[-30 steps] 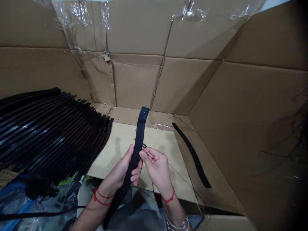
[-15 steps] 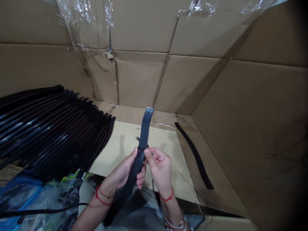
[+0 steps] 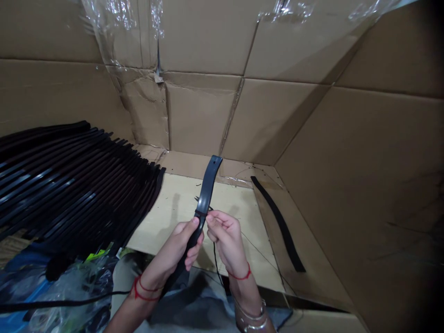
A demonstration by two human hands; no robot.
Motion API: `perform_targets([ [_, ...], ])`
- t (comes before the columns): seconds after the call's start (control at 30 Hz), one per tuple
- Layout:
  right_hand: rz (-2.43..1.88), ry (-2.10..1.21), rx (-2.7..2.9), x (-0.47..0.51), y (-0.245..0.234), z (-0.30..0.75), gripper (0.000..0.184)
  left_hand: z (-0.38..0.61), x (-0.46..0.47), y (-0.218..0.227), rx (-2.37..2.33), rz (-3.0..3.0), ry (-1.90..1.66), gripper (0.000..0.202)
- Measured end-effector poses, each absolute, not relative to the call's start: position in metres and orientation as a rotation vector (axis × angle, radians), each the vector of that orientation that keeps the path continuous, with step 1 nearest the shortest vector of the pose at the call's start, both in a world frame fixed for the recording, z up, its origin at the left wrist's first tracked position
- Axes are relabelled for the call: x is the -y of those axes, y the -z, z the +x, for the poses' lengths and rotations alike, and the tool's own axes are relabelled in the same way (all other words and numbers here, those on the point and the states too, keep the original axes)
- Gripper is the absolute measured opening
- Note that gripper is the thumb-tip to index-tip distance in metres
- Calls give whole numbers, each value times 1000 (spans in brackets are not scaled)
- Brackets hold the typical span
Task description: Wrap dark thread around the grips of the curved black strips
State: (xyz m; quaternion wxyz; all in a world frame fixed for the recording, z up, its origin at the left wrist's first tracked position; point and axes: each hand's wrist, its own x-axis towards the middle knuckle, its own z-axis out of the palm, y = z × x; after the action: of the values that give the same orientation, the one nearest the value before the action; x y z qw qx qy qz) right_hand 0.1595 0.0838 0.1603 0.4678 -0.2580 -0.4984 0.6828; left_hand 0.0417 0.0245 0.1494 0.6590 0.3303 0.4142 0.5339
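Observation:
A long black belt strap [image 3: 207, 187] slants up in front of me, with a small hole near its far end and a narrow black loop [image 3: 200, 213] around it. My left hand [image 3: 182, 243] is closed around the strap just below the loop, thumb on top. At the loop's right edge, my right hand [image 3: 227, 236] pinches with thumb and fingers; whatever sits between those fingertips is hidden. A thin black cord [image 3: 216, 263] hangs below the right hand. Behind the strap, a small pointed dark tip [image 3: 197, 199] shows over the pale board [image 3: 239, 199].
Many similar black straps [image 3: 69, 185] lie fanned out at the left. One curved black strip [image 3: 279, 222] rests on the cardboard at the right. Tall cardboard walls [image 3: 201, 111] enclose the back and right. Clear plastic bags [image 3: 79, 282] lie at lower left.
Both hands have shifted slightly left with the strap. The strap has rolled a little, so its surface catches more light. More of the hanging cord shows now.

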Motion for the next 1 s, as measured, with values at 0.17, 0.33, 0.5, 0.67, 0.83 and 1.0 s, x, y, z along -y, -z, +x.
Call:
perform_targets([
  [0.17,-579,-1804,1195,-81,-158,158,39,39,-20,-151,-873,708,-1168,49],
  [0.33,-472,-1926,1257,-81,-160,163,34,34,-18,-145,-803,748,-1113,47],
  [0.5,-560,-1821,1300,-83,-160,161,41,36,-16,-149,-944,985,-1143,41],
  [0.67,-699,-1732,1143,-76,-158,146,40,50,-13,-153,-1596,1409,-1368,42],
  [0.83,-700,-1715,1203,-70,-156,143,35,50,-14,-150,-1945,1634,-1172,24],
  [1.0,-736,-1610,1261,-67,-155,143,35,44,-14,-149,-1975,1611,-1183,21],
])
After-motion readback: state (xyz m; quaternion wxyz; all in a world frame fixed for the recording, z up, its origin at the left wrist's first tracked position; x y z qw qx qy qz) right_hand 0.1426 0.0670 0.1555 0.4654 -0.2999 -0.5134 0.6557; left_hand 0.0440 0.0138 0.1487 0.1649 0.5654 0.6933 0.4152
